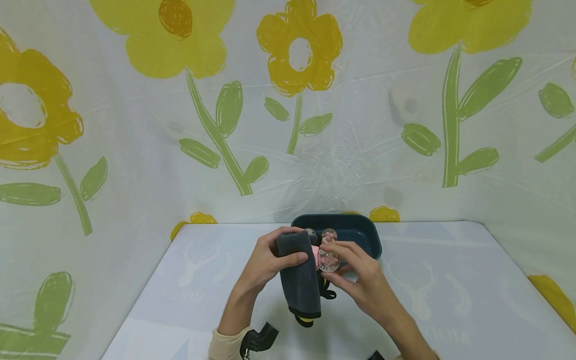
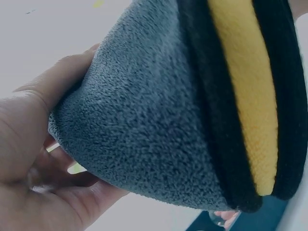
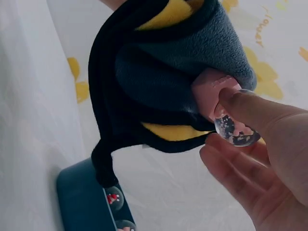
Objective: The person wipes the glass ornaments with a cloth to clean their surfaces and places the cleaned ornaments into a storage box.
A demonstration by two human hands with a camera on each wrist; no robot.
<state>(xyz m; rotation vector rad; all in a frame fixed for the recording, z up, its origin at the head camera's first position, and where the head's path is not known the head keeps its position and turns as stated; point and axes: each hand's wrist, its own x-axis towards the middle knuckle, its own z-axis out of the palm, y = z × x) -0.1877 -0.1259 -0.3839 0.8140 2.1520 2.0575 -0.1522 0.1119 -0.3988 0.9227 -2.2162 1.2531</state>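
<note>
My left hand [image 1: 265, 260] grips a folded cloth [image 1: 297, 272], grey plush outside with a yellow reverse and black trim. Its thumb lies across the front of the cloth in the head view. With thumb and fingers, my right hand [image 1: 357, 267] pinches a small snow globe [image 1: 329, 261]. This globe has a clear ball with pink and pale bits inside and a pink base [image 3: 209, 91]. The cloth [image 3: 226, 48] lies against the base in the right wrist view. In the left wrist view the cloth [image 2: 139, 110] hides the held globe.
Just beyond my hands stands a dark teal tray [image 1: 371, 232] at the table's far edge. Other small globes show at it, one with pink inside [image 1: 329, 234] and one with red inside [image 3: 114, 198]. A flower-print sheet [image 1: 351, 130] hangs behind the white table [image 1: 180, 300].
</note>
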